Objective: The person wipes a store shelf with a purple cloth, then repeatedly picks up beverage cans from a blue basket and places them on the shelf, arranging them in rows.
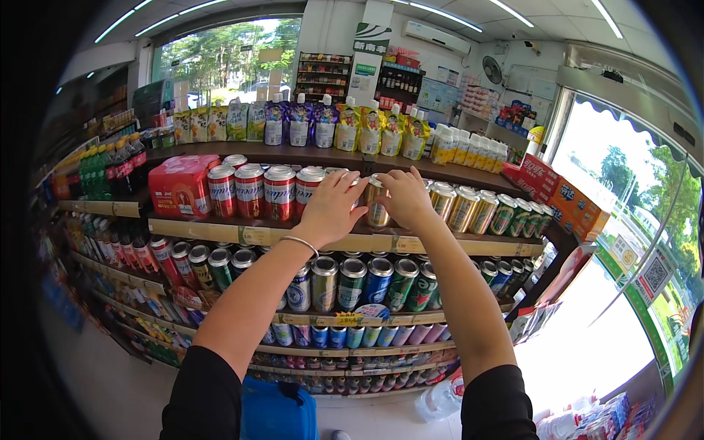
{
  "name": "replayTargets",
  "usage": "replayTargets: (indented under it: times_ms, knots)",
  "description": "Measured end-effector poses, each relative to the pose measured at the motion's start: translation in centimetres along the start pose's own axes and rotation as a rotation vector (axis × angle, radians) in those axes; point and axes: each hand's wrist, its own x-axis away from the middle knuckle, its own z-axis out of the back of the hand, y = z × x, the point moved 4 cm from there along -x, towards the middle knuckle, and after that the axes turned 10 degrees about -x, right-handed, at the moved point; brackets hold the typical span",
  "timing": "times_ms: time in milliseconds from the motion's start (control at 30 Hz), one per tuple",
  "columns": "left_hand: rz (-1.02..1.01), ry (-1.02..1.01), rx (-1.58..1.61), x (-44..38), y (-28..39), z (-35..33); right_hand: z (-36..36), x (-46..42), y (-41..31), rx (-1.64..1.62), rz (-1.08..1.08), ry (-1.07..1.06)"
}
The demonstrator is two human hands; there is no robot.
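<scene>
My left hand [331,208], with a bangle at the wrist, rests its fingers over the tops of red Budweiser cans at the right end of their row. Beside it, my right hand [406,197] has its fingertips at the top of a gold can [377,212]; whether they grip it cannot be told. More red Budweiser cans [279,192] stand upright to the left, next to a red multipack [179,187]. Further gold cans [465,209] and green cans [503,215] line the same shelf on the right. Part of the row is hidden behind both hands.
Spouted pouches [346,127] and small white-capped bottles [467,148] stand on the ledge above. Lower shelves hold beer cans [352,283] and other drinks. Red and orange cartons [577,203] sit at the right end. A blue container [279,410] stands on the floor, near a wrapped pack of bottles [440,399].
</scene>
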Motion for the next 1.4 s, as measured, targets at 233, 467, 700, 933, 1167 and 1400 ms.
replayTargets:
  times_ms: [233, 467, 700, 933, 1167, 1400]
  knots:
    - [0.047, 0.000, -0.055, 0.0, 0.8, -0.2, -0.1, 0.8, 0.1, 0.009, -0.030, 0.108]
    - [0.048, -0.112, -0.144, -1.6, 2.0, -0.8, 2.1, 1.5, 2.5, -0.110, -0.081, 0.062]
    - [0.031, -0.105, -0.133, -1.7, 3.4, -1.4, 2.5, 4.1, 4.9, 0.014, -0.081, 0.009]
    - [0.044, -0.145, -0.126, -1.9, 3.4, -1.4, 4.7, 3.0, 7.4, -0.075, -0.203, -0.091]
    - [0.061, -0.168, -0.121, -1.8, 3.5, -1.2, 5.4, 4.1, 9.8, 0.023, -0.279, -0.286]
    - [0.078, -0.211, -0.112, -2.0, 3.7, -1.2, 5.0, 4.3, 10.0, 0.015, -0.273, -0.231]
